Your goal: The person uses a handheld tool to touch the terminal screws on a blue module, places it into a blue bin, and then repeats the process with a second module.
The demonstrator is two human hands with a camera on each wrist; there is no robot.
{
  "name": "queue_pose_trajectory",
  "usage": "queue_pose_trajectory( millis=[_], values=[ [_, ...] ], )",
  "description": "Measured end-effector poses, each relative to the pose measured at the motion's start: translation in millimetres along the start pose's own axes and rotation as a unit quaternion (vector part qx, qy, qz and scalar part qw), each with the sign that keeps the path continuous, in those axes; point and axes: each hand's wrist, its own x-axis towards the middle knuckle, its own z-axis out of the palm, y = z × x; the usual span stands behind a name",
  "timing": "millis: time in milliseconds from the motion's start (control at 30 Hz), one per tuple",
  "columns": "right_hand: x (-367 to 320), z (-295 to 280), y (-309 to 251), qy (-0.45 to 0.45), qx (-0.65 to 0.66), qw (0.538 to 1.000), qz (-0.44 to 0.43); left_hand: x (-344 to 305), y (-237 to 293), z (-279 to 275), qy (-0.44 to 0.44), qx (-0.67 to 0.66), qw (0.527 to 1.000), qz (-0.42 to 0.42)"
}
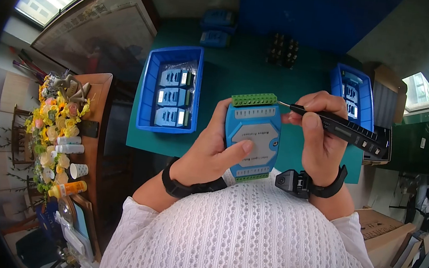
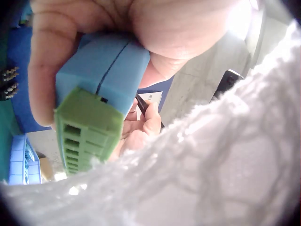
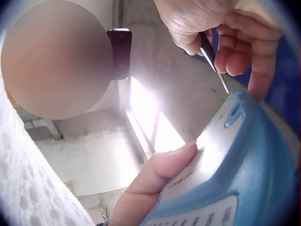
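The left hand (image 1: 212, 152) grips a blue module (image 1: 252, 138), its thumb lying across the grey label. A green terminal block (image 1: 254, 100) runs along the module's far edge, and another green strip (image 1: 252, 178) along the near edge. Pinched in the right hand (image 1: 322, 138) is a black pen-shaped screwdriver (image 1: 339, 128), its thin metal tip by the right end of the far block. In the right wrist view the tip (image 3: 225, 84) is close to the module's corner; whether it touches cannot be told. The left wrist view shows the green block (image 2: 87, 136) from its end.
On the green table (image 1: 227, 66) stand a blue bin (image 1: 144, 86) with several modules at left and another blue bin (image 1: 368, 106) at right. Stacked modules (image 1: 214, 39) and dark metallic parts (image 1: 282, 50) lie at the back. A wooden side table (image 1: 101, 116) bears flowers and bottles.
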Motion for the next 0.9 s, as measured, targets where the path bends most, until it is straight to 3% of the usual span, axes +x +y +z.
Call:
queue_pose_trajectory(
  millis=[900],
  values=[
    [1.3, 0.5, -2.3, 0.01, -0.089, 0.995, -0.039, 0.7, 3.8, -0.1, -0.002, 0.023, 1.0, 0.0]
  ],
)
